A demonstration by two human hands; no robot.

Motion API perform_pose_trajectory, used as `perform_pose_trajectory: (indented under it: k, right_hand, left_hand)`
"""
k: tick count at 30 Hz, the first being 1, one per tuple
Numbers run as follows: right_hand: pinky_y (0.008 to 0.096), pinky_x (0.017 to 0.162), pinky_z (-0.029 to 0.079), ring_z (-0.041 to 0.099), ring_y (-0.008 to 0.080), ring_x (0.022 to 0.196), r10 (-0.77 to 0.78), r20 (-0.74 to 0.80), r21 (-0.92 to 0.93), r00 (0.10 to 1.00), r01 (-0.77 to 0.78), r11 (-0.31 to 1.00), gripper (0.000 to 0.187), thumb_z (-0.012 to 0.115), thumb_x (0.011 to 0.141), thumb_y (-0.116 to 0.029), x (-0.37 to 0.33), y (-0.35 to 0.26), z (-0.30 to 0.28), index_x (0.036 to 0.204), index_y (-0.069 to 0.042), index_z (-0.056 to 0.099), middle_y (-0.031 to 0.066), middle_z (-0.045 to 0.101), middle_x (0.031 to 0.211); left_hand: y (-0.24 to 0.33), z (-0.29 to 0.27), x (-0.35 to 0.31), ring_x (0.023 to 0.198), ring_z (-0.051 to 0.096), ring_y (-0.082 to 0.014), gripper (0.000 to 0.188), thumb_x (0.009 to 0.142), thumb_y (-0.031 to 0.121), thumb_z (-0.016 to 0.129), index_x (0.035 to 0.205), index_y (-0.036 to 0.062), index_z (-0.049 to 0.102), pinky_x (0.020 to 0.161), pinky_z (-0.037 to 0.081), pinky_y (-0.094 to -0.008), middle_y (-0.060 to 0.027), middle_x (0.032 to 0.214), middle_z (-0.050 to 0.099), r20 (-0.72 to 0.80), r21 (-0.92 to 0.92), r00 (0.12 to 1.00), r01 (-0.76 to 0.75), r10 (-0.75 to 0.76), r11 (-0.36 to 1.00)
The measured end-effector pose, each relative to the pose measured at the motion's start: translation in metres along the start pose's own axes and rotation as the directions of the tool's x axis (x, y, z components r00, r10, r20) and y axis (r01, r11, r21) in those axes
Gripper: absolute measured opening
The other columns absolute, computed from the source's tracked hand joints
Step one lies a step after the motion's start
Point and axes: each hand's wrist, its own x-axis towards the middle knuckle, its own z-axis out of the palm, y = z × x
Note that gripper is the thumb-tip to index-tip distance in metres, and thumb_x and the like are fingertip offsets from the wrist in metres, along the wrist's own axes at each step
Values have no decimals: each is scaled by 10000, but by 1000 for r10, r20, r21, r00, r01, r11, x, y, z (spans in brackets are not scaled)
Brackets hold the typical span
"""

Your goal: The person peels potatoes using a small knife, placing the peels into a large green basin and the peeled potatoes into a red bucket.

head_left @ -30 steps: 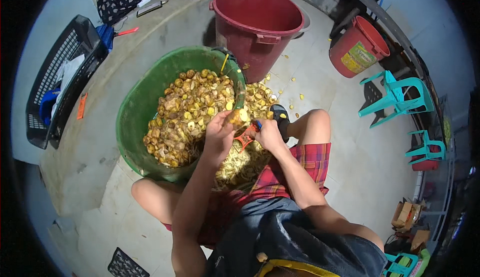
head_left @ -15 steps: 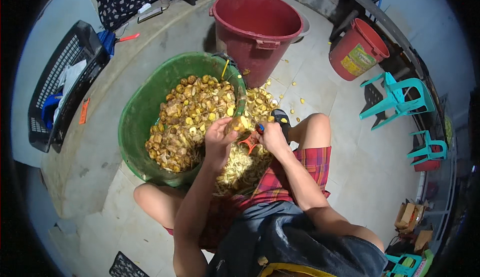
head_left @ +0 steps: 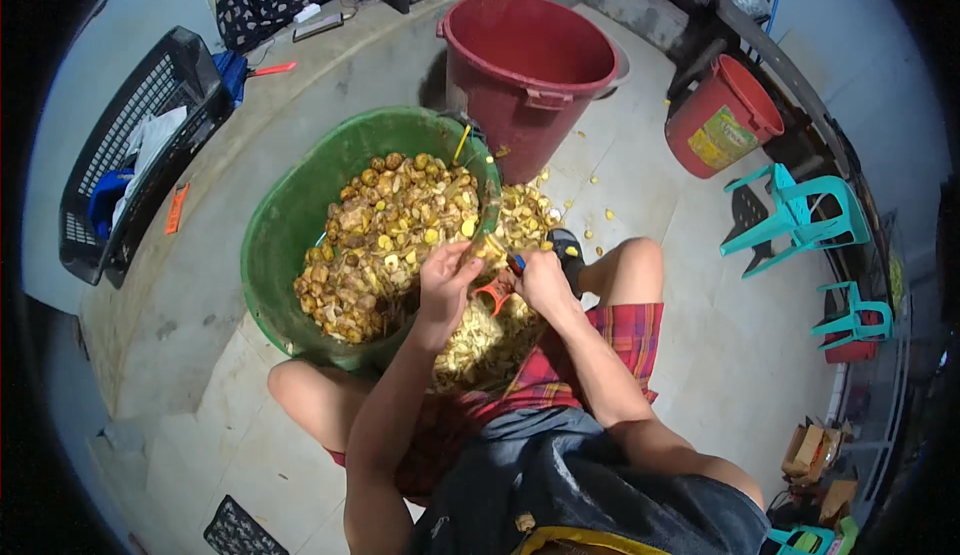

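My left hand [head_left: 442, 283] grips a partly peeled potato [head_left: 487, 251], brown with pale yellow flesh showing. Closed round the handle of an orange peeler [head_left: 494, 296] is my right hand [head_left: 546, 283], just to the right of the potato. A blue bit shows by its fingers; whether the blade touches the potato I cannot tell. Beside my left arm stands a large green tub [head_left: 262, 290], holding a heap of brown potatoes [head_left: 365, 217] mixed with yellow cut pieces. Below my hands, a pile of pale peelings [head_left: 485, 343] lies between my legs.
A tall dark red bin [head_left: 520, 105] stands behind the tub, with a smaller red bucket [head_left: 705, 130] farther right. Teal plastic chairs [head_left: 800, 217] line the right side. On the left ledge are a black crate [head_left: 130, 155] and an orange-handled tool [head_left: 177, 209]. Yellow scraps dot the floor.
The orange peeler has turned and shifted slightly left beneath the potato. Both hands stay close together, still holding the potato and peeler. The whole view has shifted a little.
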Motion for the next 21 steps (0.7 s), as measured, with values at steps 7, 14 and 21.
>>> perform_pose_trajectory:
  k: [7,14,21]
  right_hand:
    - [473,643,509,629,431,736,139,19,8,990,-139,990,218,746,762,-147,-8,-7,-10,865,5,628,246,627,714]
    - [451,700,514,642,391,802,29,-132,47,991,-23,999,326,759,769,-195,-9,-30,-38,1014,-14,646,219,638,870]
    - [505,724,528,648,442,821,310,179,-341,934,-237,910,226,584,755,-65,-8,21,7,954,24,647,291,643,830]
  left_hand:
    - [-3,0,-1,1047,575,-217,371,906,73,582,1236,-48,465,950,433,-371,-131,1119,590,52,-174,998,46,-37,984]
    - [23,9,-4,1042,582,-239,430,916,161,579,1256,-47,418,955,430,-421,-135,1128,584,-2,-154,996,84,-85,985]
    - [21,7,-5,1036,606,-234,447,941,231,552,1276,-33,419,882,503,-411,-134,1132,586,84,-9,988,133,-132,991]
